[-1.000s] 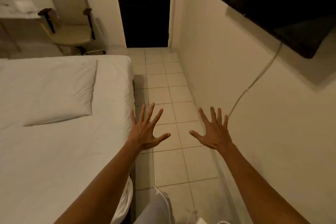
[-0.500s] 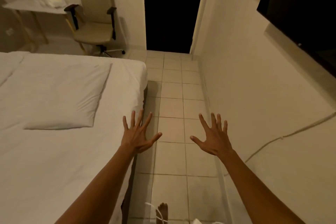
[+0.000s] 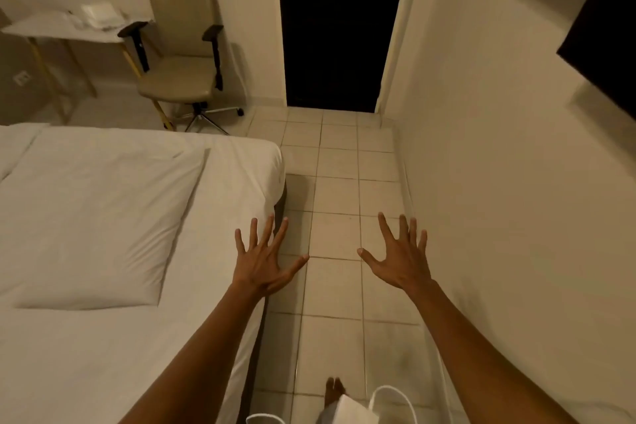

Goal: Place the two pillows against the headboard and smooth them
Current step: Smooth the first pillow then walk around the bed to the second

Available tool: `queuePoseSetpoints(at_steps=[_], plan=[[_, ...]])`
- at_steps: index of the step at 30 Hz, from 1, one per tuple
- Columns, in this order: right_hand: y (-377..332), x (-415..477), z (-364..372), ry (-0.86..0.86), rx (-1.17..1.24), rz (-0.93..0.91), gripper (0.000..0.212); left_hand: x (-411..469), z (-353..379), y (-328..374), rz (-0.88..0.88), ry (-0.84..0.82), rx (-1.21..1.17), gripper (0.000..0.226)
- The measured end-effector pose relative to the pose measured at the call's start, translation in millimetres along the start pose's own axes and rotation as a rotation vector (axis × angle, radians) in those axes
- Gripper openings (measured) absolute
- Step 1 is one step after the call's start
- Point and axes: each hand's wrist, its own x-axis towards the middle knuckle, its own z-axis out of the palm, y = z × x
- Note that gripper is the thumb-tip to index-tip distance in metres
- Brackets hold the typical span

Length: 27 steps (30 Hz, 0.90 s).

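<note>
Both hands are extended forward, palms down, fingers fully spread, each grip wide open and holding nothing. The left hand [image 3: 263, 263] hovers over the near right edge of the bed [image 3: 103, 354]; the right hand [image 3: 401, 260] is over the tiled floor [image 3: 339, 165] beside the wall. One white pillow [image 3: 99, 227] lies flat on the bed, left of the left hand and apart from it. A second pillow's corner [image 3: 15, 143] shows at the far left. A chair [image 3: 179, 79] stands beyond the bed beside a desk [image 3: 51, 31].

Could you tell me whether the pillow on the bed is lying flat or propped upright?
Lying flat: the pillow rests on the bed, with neither hand touching it.
</note>
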Motion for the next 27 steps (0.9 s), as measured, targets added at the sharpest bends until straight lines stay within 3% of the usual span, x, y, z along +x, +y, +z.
queuePoseSetpoints(at_steps=[9,19,27], plan=[[-18,187,-53,0.000,-0.040,-0.074,0.099,159,-48,-18,-0.032,0.078,-0.016,0.104],[-82,384,-74,-0.003,-0.016,-0.114,0.097,345,-59,-81,-0.064,0.005,0.030,0.106],[-77,552,-102,0.012,-0.055,-0.160,0.097,524,-92,-85,-0.074,0.001,0.035,0.103]])
